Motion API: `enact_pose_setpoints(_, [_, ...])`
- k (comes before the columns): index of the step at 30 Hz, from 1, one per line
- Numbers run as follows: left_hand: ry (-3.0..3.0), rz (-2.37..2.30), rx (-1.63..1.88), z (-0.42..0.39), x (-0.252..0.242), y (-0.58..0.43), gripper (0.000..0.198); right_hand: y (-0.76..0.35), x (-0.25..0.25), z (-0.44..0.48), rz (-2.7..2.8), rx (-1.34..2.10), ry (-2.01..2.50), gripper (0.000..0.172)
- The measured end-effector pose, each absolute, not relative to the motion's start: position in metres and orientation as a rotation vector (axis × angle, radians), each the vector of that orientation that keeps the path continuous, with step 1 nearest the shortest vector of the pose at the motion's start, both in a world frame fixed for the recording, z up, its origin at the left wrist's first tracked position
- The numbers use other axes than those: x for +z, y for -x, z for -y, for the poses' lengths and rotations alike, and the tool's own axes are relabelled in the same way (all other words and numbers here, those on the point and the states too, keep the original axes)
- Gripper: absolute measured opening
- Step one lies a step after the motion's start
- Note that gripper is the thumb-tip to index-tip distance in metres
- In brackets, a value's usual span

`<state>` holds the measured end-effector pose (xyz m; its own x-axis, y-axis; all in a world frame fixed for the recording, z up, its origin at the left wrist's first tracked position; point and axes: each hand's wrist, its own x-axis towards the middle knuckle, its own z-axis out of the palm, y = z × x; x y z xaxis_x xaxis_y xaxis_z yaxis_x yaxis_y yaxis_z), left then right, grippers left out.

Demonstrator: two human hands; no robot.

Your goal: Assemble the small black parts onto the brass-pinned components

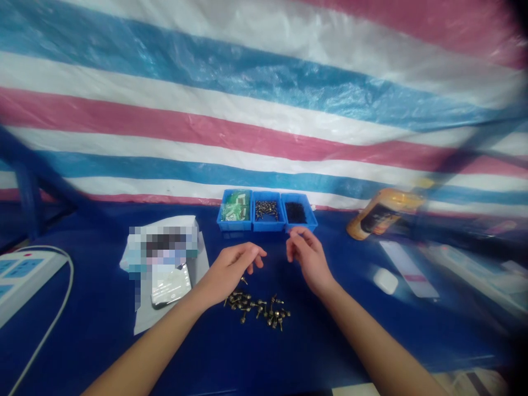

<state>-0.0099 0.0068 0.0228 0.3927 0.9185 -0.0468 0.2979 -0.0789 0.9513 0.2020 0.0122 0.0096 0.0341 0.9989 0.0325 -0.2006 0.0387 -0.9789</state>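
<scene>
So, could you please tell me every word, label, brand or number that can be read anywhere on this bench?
None can be read: the print on the green packet in the leftmost blue bin is too small, the dark label on the orange bottle is too blurred, and the white paper packet is pixelated over.

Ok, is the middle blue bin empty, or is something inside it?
Not empty: the middle blue bin holds a loose pile of dark screws, which covers only part of its floor.
</scene>
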Motion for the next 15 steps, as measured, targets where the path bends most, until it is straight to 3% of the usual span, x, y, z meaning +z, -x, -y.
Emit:
enact_pose_setpoints(4, [-1.610, -1.130, 0.750, -0.007, 0.023, 0.011, 0.044, -0.211, 0.006, -0.020, 0.952, 1.190, 1.204, 0.040])
enact_pose_setpoints(11, [-1.697, -1.327, 0.806, -0.013, 0.028, 0.018, 0.037, -0.208, 0.005, -0.011, 1.641, 1.048, 1.275, 0.022])
enact_pose_setpoints(15, [-2.124, -1.440, 0.646, -0.015, 0.034, 0.031, 0.023, -0.201, 0.005, -0.002, 2.096, 0.869, 1.110, 0.014])
